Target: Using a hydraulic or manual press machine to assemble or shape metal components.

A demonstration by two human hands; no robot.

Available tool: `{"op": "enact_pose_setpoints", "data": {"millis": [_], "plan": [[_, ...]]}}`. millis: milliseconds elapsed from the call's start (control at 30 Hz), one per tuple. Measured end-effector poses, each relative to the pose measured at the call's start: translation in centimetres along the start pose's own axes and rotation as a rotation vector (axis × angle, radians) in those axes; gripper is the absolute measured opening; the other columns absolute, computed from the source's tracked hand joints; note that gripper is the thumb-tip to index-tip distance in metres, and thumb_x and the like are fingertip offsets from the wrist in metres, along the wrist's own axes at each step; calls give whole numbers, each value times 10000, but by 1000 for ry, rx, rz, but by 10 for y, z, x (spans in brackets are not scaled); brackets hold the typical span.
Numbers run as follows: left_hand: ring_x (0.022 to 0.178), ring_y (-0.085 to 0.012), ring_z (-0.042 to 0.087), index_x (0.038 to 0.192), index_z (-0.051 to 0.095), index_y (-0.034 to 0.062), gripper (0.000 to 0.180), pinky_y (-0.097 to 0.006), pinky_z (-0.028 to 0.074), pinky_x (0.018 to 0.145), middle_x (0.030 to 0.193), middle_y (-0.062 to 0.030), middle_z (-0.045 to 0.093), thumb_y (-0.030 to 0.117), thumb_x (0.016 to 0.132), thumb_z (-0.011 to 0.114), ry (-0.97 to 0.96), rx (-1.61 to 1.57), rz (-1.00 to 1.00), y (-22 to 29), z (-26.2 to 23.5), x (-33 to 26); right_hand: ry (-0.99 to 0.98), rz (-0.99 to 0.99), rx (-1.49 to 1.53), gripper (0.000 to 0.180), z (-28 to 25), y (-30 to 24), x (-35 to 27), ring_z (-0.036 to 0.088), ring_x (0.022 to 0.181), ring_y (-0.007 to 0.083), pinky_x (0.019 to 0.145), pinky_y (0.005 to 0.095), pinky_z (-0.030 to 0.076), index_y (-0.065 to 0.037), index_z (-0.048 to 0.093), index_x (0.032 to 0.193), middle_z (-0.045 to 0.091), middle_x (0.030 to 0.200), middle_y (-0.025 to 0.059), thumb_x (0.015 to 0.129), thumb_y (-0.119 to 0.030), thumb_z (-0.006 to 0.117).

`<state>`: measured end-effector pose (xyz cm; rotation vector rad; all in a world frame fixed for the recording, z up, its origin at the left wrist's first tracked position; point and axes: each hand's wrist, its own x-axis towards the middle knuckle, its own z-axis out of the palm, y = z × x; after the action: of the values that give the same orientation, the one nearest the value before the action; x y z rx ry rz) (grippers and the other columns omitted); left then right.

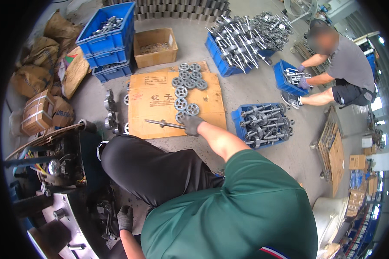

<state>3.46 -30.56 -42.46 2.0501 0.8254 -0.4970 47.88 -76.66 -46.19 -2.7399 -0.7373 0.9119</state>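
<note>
In a dark grey work glove, my right hand [193, 125] closes round one end of a metal shaft [163, 124]. The shaft points left, above the near part of a flattened cardboard sheet [151, 110]. Right by this hand lie the nearest of several spoked metal wheels [180, 103], which form an irregular line and cluster up the cardboard. My left hand [125, 218], also gloved, is low at the left beside my leg and a dark machine part. Its fingers are too small and folded in view to read, and no held thing shows.
A blue crate of shaft parts [263, 125] sits right of the cardboard. Beyond are a heaped crate of shafts [233, 45], stacked blue bins [106, 39] and a cardboard box [155, 47]. A co-worker [350, 60] bends over another crate [291, 77]. Machinery [60, 216] stands lower left.
</note>
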Motion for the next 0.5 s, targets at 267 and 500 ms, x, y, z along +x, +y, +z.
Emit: {"op": "enact_pose_setpoints", "data": {"millis": [267,500], "plan": [[885,-355,721,1174,684,9,256,-425,570,800,996,-199,724,170,976,705,186,52,300,89,-29,-40,289,97,303,333,-40,-45,-114,722,1116,343,988,475,559,-90,739,1162,740,1186,184,913,-267,606],[1013,-376,699,1216,671,21,279,-427,570,869,1113,-194,681,116,956,706,490,7,589,144,-57,-76,499,-781,335,201,-191,-185,-173,678,871,360,802,433,558,-46,679,994,692,917,154,830,-73,565]]}}
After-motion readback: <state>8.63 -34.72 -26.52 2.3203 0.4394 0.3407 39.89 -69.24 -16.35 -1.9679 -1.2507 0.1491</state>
